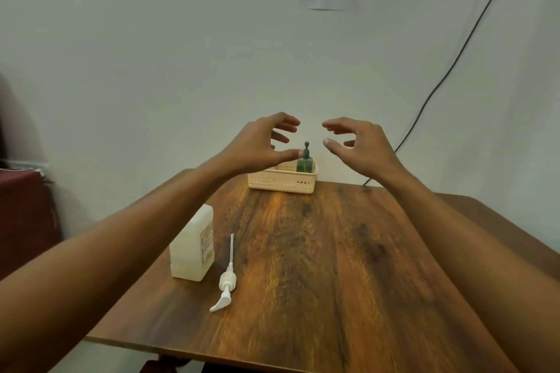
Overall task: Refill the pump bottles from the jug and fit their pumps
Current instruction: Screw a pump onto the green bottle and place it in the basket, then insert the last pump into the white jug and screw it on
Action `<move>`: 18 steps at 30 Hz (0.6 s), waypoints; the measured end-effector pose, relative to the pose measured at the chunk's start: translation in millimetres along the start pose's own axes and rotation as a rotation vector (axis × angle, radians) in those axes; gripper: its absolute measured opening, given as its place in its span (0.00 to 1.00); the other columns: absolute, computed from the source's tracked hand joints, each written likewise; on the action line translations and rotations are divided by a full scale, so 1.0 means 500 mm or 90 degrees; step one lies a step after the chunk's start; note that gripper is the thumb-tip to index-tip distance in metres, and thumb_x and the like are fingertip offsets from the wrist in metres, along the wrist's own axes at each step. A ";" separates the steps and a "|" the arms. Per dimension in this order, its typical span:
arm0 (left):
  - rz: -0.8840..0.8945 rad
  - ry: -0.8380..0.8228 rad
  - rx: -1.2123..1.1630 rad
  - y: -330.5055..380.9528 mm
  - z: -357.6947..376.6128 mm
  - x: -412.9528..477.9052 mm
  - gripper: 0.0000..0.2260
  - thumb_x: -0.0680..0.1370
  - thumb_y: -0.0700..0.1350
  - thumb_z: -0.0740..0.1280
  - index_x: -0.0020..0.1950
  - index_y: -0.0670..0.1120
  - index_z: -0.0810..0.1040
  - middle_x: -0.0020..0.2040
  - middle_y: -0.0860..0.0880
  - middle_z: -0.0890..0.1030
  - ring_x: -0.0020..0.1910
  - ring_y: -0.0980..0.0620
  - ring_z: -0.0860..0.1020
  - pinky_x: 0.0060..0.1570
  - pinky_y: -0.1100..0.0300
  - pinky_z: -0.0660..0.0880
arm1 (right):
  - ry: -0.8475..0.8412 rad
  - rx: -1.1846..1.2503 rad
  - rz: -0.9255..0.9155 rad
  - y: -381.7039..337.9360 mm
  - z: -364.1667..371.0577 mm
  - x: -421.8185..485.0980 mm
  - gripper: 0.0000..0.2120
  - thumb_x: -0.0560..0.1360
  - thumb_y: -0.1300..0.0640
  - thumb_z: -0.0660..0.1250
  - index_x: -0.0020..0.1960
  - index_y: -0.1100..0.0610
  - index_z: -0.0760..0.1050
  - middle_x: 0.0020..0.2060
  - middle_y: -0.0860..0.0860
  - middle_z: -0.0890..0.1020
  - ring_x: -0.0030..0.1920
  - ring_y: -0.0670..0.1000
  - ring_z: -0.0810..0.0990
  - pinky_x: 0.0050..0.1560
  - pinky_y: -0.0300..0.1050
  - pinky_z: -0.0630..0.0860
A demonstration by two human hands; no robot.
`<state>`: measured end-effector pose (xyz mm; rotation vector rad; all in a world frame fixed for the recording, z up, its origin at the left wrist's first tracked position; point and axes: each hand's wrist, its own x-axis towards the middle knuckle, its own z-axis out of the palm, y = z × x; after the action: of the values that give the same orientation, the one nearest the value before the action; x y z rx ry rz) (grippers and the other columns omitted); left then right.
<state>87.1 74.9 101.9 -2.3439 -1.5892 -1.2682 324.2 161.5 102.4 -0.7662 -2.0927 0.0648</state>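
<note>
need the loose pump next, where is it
In the head view the white pump lies flat on the table, near its left front, just right of the jug, nozzle toward the person.

Two bare forearms are stretched forward from the near corners toward the far middle of the scene, held raised in the air. The left hand (260, 142) is held palm inward, fingers curled and spread, thumb extended to the right. The right hand (360, 145) is mirrored opposite it, fingers curved to the left, thumb pointing left below them. A gap is left between the fingertips. Nothing is gripped by either hand.
</note>
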 end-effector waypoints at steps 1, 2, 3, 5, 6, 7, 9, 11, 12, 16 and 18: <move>-0.001 0.002 0.001 -0.003 -0.001 -0.002 0.31 0.74 0.59 0.76 0.74 0.51 0.73 0.68 0.53 0.80 0.60 0.57 0.81 0.57 0.57 0.82 | 0.000 0.001 -0.002 0.002 0.000 0.001 0.18 0.81 0.52 0.74 0.71 0.51 0.81 0.66 0.48 0.85 0.63 0.46 0.82 0.59 0.42 0.82; -0.004 0.004 0.002 -0.004 -0.003 -0.003 0.31 0.74 0.59 0.76 0.74 0.51 0.73 0.68 0.53 0.80 0.60 0.57 0.81 0.58 0.56 0.82 | 0.001 0.004 -0.004 0.002 0.001 0.003 0.18 0.81 0.52 0.74 0.71 0.51 0.82 0.66 0.48 0.85 0.63 0.46 0.82 0.59 0.42 0.82; -0.008 0.004 0.004 -0.005 -0.005 -0.004 0.31 0.74 0.59 0.76 0.73 0.51 0.74 0.67 0.53 0.80 0.60 0.57 0.81 0.58 0.56 0.82 | 0.002 0.010 -0.004 0.002 0.003 0.004 0.18 0.81 0.52 0.74 0.71 0.50 0.82 0.66 0.48 0.85 0.63 0.45 0.82 0.59 0.43 0.82; -0.021 0.002 0.004 -0.005 -0.013 -0.007 0.30 0.74 0.58 0.76 0.73 0.50 0.74 0.67 0.52 0.80 0.60 0.56 0.81 0.58 0.55 0.82 | -0.001 0.022 0.003 0.000 0.011 0.003 0.18 0.81 0.52 0.74 0.70 0.50 0.82 0.65 0.48 0.85 0.62 0.45 0.83 0.59 0.44 0.84; -0.027 0.000 0.003 -0.006 -0.019 -0.011 0.30 0.74 0.58 0.76 0.73 0.50 0.74 0.68 0.52 0.80 0.61 0.56 0.81 0.58 0.54 0.82 | -0.005 0.028 0.005 -0.002 0.018 -0.001 0.17 0.81 0.52 0.74 0.70 0.50 0.82 0.65 0.47 0.85 0.62 0.45 0.83 0.59 0.45 0.84; -0.033 0.000 0.004 -0.009 -0.026 -0.018 0.31 0.74 0.58 0.77 0.73 0.50 0.74 0.68 0.52 0.80 0.61 0.56 0.81 0.59 0.54 0.82 | -0.011 0.033 0.004 -0.006 0.027 -0.007 0.17 0.81 0.52 0.74 0.70 0.50 0.82 0.65 0.47 0.85 0.62 0.45 0.83 0.59 0.45 0.84; -0.047 0.006 0.012 -0.019 -0.043 -0.042 0.31 0.74 0.59 0.76 0.74 0.50 0.73 0.68 0.52 0.80 0.61 0.56 0.81 0.59 0.55 0.82 | -0.040 0.040 -0.015 -0.017 0.050 -0.023 0.17 0.81 0.53 0.74 0.70 0.49 0.82 0.66 0.47 0.85 0.62 0.45 0.83 0.60 0.45 0.85; -0.068 0.021 0.026 -0.037 -0.062 -0.077 0.32 0.74 0.60 0.76 0.74 0.50 0.72 0.67 0.53 0.80 0.61 0.55 0.81 0.59 0.55 0.81 | -0.100 0.052 -0.048 -0.030 0.080 -0.045 0.18 0.81 0.54 0.74 0.70 0.49 0.82 0.66 0.47 0.85 0.61 0.45 0.83 0.61 0.46 0.85; -0.083 0.033 0.030 -0.047 -0.071 -0.097 0.33 0.74 0.60 0.76 0.74 0.50 0.72 0.67 0.52 0.80 0.61 0.55 0.81 0.59 0.55 0.81 | -0.136 0.059 -0.066 -0.037 0.098 -0.057 0.18 0.81 0.54 0.74 0.71 0.49 0.82 0.65 0.47 0.85 0.61 0.45 0.82 0.60 0.46 0.84; -0.168 0.093 0.017 -0.100 -0.092 -0.186 0.34 0.73 0.61 0.76 0.74 0.49 0.72 0.68 0.51 0.80 0.62 0.52 0.81 0.60 0.53 0.80 | -0.255 0.044 -0.164 -0.077 0.173 -0.105 0.19 0.80 0.54 0.75 0.71 0.47 0.82 0.66 0.45 0.85 0.64 0.43 0.81 0.65 0.45 0.81; -0.213 0.100 0.007 -0.127 -0.095 -0.230 0.36 0.72 0.65 0.75 0.75 0.51 0.72 0.69 0.51 0.79 0.63 0.51 0.80 0.60 0.52 0.80 | -0.319 0.024 -0.218 -0.097 0.211 -0.127 0.20 0.80 0.55 0.75 0.70 0.46 0.82 0.66 0.44 0.85 0.65 0.41 0.80 0.67 0.44 0.80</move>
<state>-7.7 -3.4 35.5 -1.9705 -1.9850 -1.4534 246.8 111.7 7.1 -0.3808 -2.6633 0.1161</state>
